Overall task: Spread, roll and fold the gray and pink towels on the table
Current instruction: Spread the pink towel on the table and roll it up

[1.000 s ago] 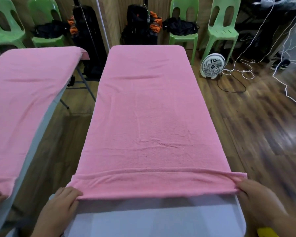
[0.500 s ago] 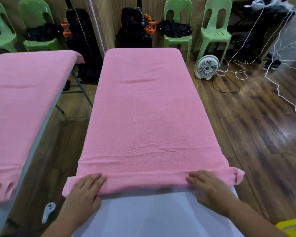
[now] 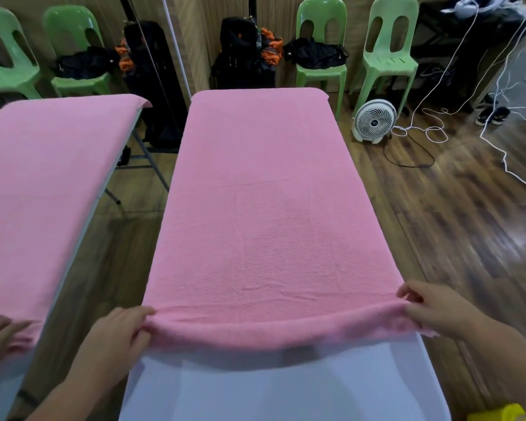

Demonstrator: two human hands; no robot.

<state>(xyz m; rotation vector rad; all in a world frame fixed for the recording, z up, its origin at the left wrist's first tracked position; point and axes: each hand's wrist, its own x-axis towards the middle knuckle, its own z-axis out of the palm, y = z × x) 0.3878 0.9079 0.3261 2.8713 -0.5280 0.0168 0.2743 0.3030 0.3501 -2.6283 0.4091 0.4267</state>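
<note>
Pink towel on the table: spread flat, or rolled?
Mostly spread; the pink towel is rolled only at its near edge, gripped by the left hand and right hand.

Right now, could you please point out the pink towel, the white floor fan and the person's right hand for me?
pink towel (image 3: 264,214): head view, on the flat middle of the cloth.
white floor fan (image 3: 374,120): head view, on the round front grille.
right hand (image 3: 438,308): head view, on the back of the hand.
</note>
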